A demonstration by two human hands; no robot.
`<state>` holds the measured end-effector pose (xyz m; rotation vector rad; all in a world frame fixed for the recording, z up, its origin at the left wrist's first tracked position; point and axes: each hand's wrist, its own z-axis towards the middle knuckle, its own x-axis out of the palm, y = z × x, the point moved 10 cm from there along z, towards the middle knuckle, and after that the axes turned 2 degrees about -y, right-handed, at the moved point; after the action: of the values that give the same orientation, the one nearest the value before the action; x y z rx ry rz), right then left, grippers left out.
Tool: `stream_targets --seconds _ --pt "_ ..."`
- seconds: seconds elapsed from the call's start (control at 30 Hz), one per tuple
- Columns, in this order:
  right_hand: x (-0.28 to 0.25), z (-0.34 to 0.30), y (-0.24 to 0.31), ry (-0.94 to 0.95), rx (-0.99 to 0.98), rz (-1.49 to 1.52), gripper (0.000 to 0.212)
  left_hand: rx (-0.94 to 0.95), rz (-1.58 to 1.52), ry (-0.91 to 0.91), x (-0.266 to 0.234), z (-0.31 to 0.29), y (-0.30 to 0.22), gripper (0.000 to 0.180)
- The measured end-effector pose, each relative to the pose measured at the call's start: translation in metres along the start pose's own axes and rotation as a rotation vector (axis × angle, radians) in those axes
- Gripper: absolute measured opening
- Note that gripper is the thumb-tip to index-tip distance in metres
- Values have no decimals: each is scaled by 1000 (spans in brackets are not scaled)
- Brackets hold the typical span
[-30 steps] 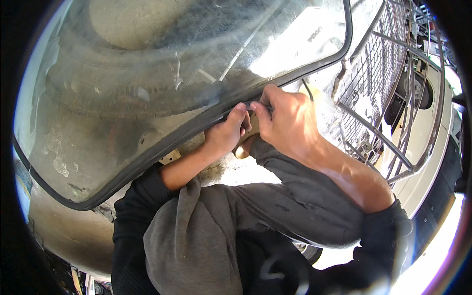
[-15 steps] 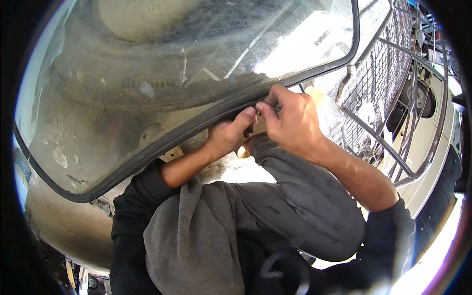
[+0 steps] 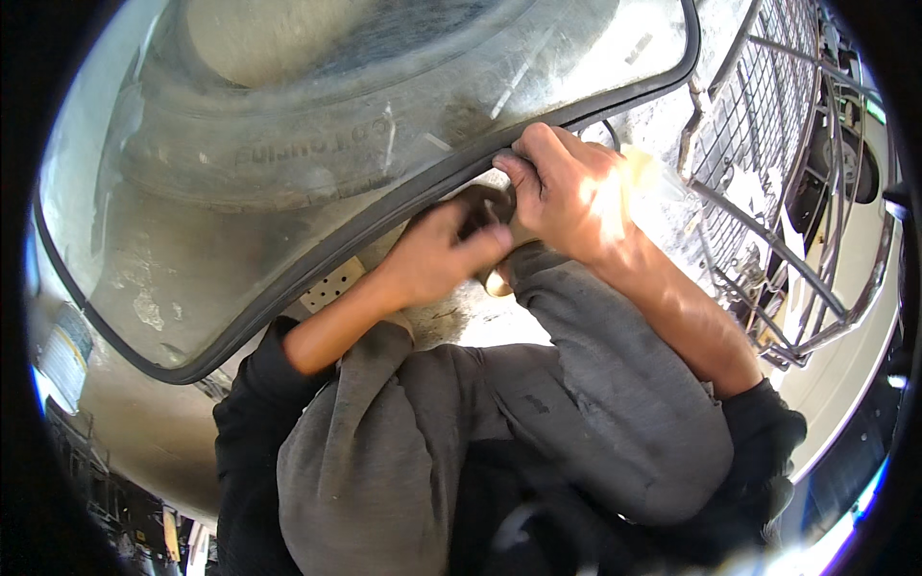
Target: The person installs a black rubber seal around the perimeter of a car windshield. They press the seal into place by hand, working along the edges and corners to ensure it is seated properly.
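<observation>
A large dusty glass pane point(image 3: 317, 125) with a black rubber seal point(image 3: 403, 206) along its edge fills the upper left. My right hand point(image 3: 567, 192) pinches the seal at its lower right stretch, fingers closed over the rubber. Just below and left of it, my left hand point(image 3: 442, 254) presses against the same spot, fingers curled by the seal; what it grips is hidden. A worn tyre point(image 3: 288, 106) shows through the glass. My grey-trousered knees point(image 3: 576, 413) fill the lower middle.
A grey wire-mesh metal rack point(image 3: 768, 192) stands to the right. Beyond it is a white vehicle body with a round opening point(image 3: 855, 163). A tan perforated piece point(image 3: 331, 286) lies under the seal by my left forearm. Dusty ground shows between.
Both hands have slid right and up along the rubber seal. The view has shifted, with the glass pane filling more of the upper picture.
</observation>
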<state>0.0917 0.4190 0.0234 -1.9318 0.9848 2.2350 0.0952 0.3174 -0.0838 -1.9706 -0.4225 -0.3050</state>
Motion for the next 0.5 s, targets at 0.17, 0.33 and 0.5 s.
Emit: stream_targets --seconds 0.17,0.33,0.5 --pt "-1 2 -25 31 212 145 19 435 925 76 7 -39 -106 33" --pt "3 7 -28 129 333 225 19 642 1380 -295 -12 -38 -133 32" --pt "9 7 -25 186 304 116 16 780 1519 -286 -1 -40 -113 32"
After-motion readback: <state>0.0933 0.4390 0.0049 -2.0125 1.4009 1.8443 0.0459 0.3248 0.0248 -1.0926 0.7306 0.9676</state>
